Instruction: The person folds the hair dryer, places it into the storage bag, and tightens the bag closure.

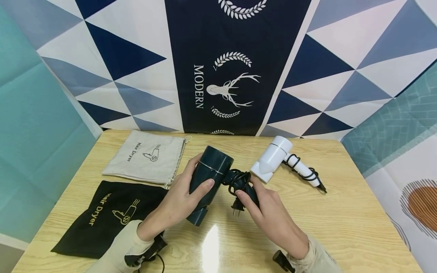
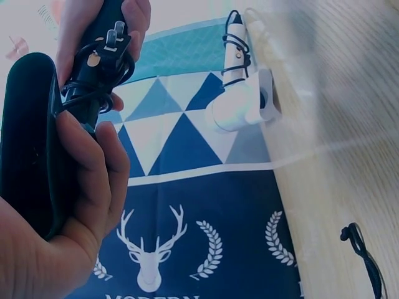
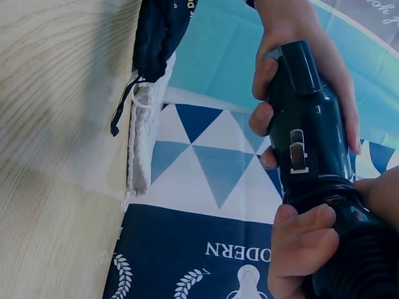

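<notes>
Both hands hold a dark green-black hair dryer (image 1: pixel 214 161) over the middle of the table. My left hand (image 1: pixel 179 203) grips its barrel, the thumb lying along the near side. My right hand (image 1: pixel 269 212) holds the handle, round which a black cord (image 2: pixel 93 93) is wound. A two-pronged plug (image 1: pixel 238 204) hangs by the handle, its metal prongs also showing in the left wrist view. In the right wrist view the nozzle (image 3: pixel 300 68) points up beside the left hand's fingers. The right palm side is partly hidden.
A white hair dryer (image 1: pixel 273 157) with its cord wrapped round the handle lies at the back right. On the left, a light grey drawstring bag (image 1: pixel 143 155) lies behind a black bag (image 1: pixel 102 220), both printed "Hair Dryer". Patterned cloth (image 1: pixel 136 57) stands behind the wooden table (image 1: pixel 327 227).
</notes>
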The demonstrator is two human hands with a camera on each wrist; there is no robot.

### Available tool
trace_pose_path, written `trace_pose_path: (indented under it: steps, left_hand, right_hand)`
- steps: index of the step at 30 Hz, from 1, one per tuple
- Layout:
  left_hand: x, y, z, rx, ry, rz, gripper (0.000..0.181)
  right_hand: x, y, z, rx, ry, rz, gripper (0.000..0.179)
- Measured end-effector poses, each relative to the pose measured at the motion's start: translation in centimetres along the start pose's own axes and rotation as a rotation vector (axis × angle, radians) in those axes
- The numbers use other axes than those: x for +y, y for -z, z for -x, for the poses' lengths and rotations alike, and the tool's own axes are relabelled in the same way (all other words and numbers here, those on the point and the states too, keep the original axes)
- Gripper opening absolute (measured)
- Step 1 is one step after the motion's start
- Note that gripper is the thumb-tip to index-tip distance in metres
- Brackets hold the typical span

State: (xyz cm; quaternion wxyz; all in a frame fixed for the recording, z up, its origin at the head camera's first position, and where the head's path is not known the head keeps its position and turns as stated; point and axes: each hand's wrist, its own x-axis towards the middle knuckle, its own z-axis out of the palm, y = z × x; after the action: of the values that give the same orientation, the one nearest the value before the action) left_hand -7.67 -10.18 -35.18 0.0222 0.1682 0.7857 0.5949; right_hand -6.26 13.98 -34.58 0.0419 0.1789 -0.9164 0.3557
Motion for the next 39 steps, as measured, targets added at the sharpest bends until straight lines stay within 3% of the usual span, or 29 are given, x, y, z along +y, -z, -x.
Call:
trace_pose_path:
  steps: [12,20,29,35,39]
  left_hand:
    - [0.1,0.0,0.3,0.007,-0.076,0.013,0.065]
    - [0.2,-0.6,0.3,0.074,-0.131,-0.002,0.066]
    - [0.1,-2.3,1.1,0.128,-0.132,0.107,0.07]
    - [0.2,-1.9,0.9,0.086,-0.086,0.13,0.07]
    - [0.4,-1.3,0.8,0.047,-0.045,0.169,0.07]
  right_hand:
    - [-0.8,-0.8,0.7,0.12,0.065,0.037,0.031]
    - [-0.9,-1.0,0.6,0.157,0.057,0.028,0.026]
    - [-0.8,-1.6,0.4,0.216,0.112,-0.025,0.026]
    - [-0.6,-1.2,0.5,0.152,0.053,-0.117,0.021]
    - [-0.5,-0.4,0.3,0.008,-0.064,-0.257,0.019]
